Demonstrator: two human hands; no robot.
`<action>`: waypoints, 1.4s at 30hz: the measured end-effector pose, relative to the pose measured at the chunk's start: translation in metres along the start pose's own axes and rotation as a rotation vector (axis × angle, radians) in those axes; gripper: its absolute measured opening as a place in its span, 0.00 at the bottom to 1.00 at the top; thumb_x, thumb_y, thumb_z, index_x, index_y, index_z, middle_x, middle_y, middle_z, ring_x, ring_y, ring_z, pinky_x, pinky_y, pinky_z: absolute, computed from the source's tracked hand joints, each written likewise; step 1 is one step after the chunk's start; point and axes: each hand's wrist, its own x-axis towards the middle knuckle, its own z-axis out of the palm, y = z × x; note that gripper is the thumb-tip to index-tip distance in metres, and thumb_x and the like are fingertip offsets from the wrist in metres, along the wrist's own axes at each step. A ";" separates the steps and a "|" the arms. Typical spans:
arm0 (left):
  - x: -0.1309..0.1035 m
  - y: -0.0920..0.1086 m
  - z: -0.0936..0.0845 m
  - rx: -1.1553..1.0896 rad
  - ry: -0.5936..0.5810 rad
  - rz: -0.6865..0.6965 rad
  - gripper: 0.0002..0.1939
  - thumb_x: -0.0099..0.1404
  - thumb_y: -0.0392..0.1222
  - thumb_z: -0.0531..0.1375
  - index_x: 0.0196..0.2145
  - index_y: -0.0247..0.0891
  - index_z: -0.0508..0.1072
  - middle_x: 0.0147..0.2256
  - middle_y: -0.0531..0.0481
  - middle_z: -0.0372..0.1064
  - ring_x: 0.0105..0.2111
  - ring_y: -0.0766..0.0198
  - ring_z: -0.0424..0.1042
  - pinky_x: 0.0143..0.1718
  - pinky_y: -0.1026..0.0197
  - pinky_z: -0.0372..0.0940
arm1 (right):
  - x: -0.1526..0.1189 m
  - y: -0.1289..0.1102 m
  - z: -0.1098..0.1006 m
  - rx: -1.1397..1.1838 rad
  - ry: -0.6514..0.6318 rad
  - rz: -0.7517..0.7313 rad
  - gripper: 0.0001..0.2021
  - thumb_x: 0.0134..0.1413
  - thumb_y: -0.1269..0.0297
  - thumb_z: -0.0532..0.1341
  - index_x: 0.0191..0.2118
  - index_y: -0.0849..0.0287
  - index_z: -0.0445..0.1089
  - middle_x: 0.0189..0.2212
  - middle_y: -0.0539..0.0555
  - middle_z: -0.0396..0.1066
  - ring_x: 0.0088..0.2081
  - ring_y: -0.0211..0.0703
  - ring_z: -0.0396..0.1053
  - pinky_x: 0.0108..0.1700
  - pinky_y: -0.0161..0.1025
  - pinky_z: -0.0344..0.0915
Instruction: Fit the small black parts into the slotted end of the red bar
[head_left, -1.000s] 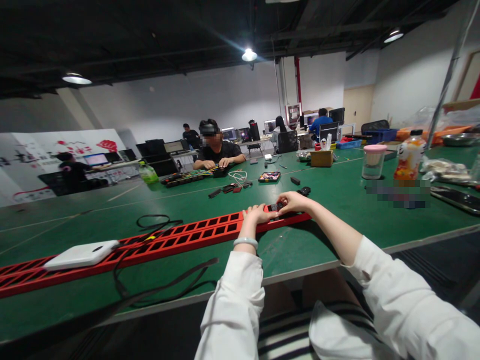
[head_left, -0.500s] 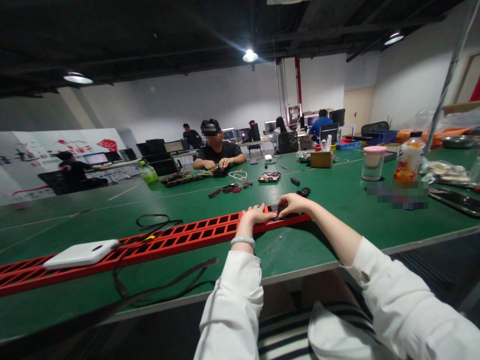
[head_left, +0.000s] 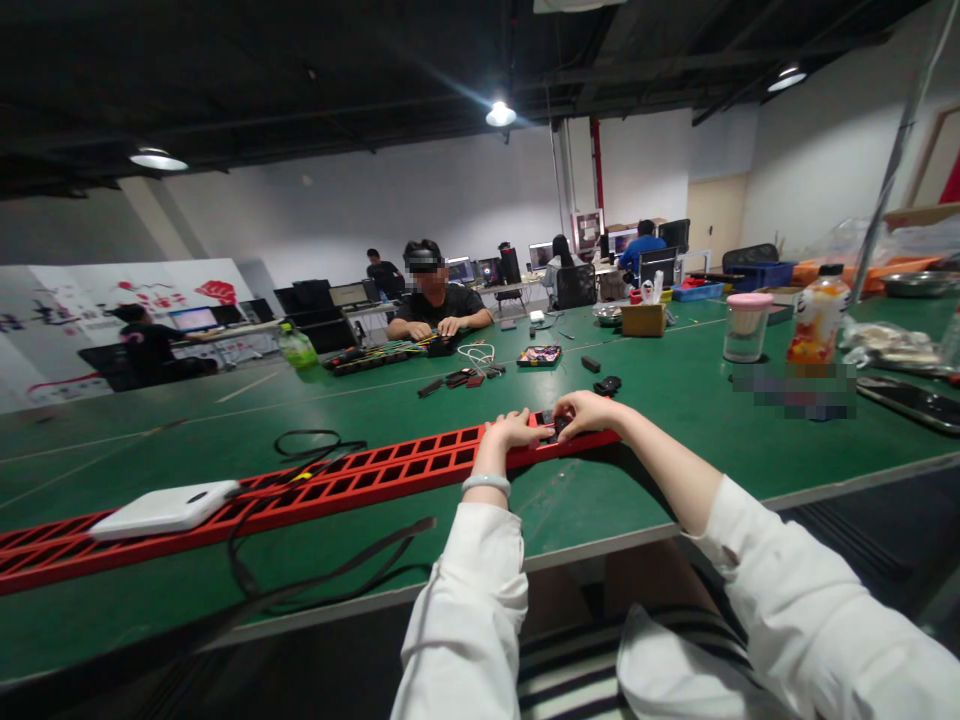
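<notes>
A long red slotted frame (head_left: 420,456) lies across the green table (head_left: 600,490). My left hand (head_left: 514,430) rests on the frame near its right end, its fingers reaching toward small black parts (head_left: 546,417) set in the slots. Just to the right, my right hand (head_left: 585,412) pinches at a small dark piece in the frame; fingers partly hide it. A white power bank (head_left: 166,508) lies on the left part of the frame, with a black cable (head_left: 307,436) beside it.
Beyond my hands are a black item (head_left: 607,385), a dark block (head_left: 590,364) and tangled cables (head_left: 469,378). A pink-lidded cup (head_left: 747,328), an orange drink bottle (head_left: 817,320) and a phone (head_left: 919,402) are at the right. Across the table a person (head_left: 441,300) works.
My right hand has shifted very slightly at the dark piece. My left hand stays on the frame.
</notes>
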 end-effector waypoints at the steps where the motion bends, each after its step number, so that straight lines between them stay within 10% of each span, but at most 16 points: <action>1: 0.000 0.000 0.000 -0.002 0.000 0.000 0.52 0.43 0.76 0.45 0.60 0.42 0.46 0.61 0.45 0.38 0.59 0.48 0.41 0.55 0.51 0.44 | 0.000 0.000 0.000 -0.006 -0.001 -0.003 0.25 0.26 0.54 0.68 0.36 0.63 0.70 0.28 0.50 0.68 0.28 0.37 0.62 0.27 0.31 0.53; 42: -0.002 0.005 0.003 0.004 -0.006 -0.029 0.48 0.47 0.71 0.45 0.61 0.42 0.44 0.61 0.46 0.36 0.59 0.46 0.38 0.55 0.44 0.40 | 0.004 0.009 0.008 0.007 -0.027 0.011 0.27 0.26 0.49 0.67 0.36 0.62 0.72 0.31 0.52 0.70 0.33 0.41 0.64 0.31 0.32 0.55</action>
